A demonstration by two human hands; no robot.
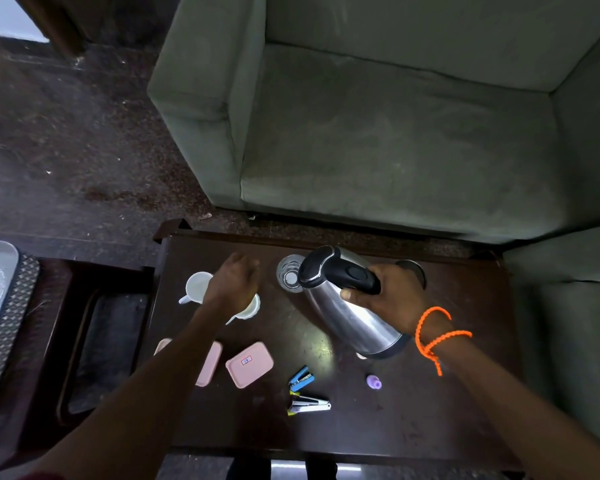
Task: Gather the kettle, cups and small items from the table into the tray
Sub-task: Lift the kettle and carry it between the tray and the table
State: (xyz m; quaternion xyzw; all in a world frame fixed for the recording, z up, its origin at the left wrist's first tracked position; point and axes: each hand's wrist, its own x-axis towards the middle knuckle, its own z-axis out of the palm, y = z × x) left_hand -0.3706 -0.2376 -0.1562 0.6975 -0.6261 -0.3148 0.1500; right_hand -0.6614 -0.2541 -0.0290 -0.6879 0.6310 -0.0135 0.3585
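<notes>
The right hand (392, 299) grips the tilted steel kettle (350, 317) by its black handle, lifted off the dark wooden table (430, 410), probably to carry it left; the left hand (238, 284) hovers loosely open over a white cup (248, 308)

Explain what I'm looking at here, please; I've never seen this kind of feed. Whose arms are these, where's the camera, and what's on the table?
There is no machine: one camera on a person's head looks down at their bare hands. The right hand grips the black handle of a steel kettle, tilted over the dark table. The left hand hovers open over two white cups. A glass stands beside the kettle's lid. Nearer the person lie two pink boxes, two small staplers, and a small purple piece. A sofa stands behind.
</notes>
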